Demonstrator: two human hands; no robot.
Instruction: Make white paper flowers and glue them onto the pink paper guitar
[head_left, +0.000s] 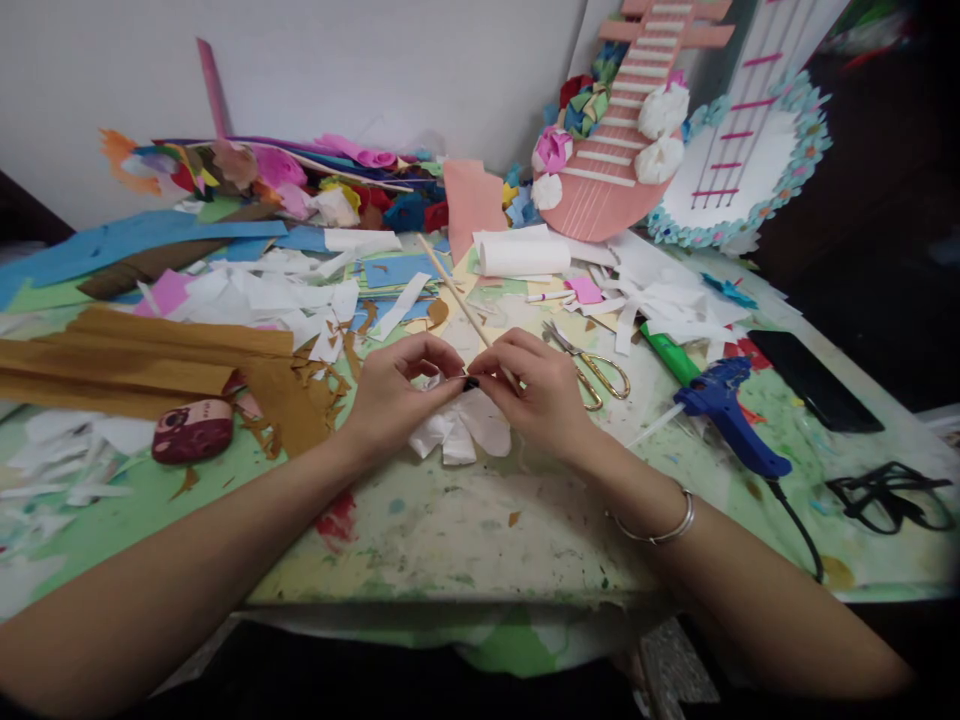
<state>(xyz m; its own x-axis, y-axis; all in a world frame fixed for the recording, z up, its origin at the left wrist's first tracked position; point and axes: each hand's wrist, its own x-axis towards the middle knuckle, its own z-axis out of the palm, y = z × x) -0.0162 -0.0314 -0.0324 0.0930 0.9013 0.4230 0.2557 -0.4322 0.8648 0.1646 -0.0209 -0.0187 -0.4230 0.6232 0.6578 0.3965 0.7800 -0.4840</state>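
Note:
Both of my hands meet at the middle of the table over a white paper flower (461, 432) made of folded petals. My left hand (397, 392) pinches the top of the flower with thumb and fingers closed. My right hand (534, 388) is closed too, pinching the same spot, and a thin wooden stick (452, 288) runs from it toward the back of the table. A small dark bit shows where the fingertips meet; I cannot make out what it is. A silver bangle sits on my right wrist.
Gold-handled scissors (596, 370) lie just right of my right hand. A blue glue gun (731, 415), a green tool (670, 353), a black phone (814, 378) and black scissors (889, 495) are further right. Brown crepe paper (135, 360), paper scraps, a white paper roll (523, 255) and pink paper guitars (622, 150) fill the rest.

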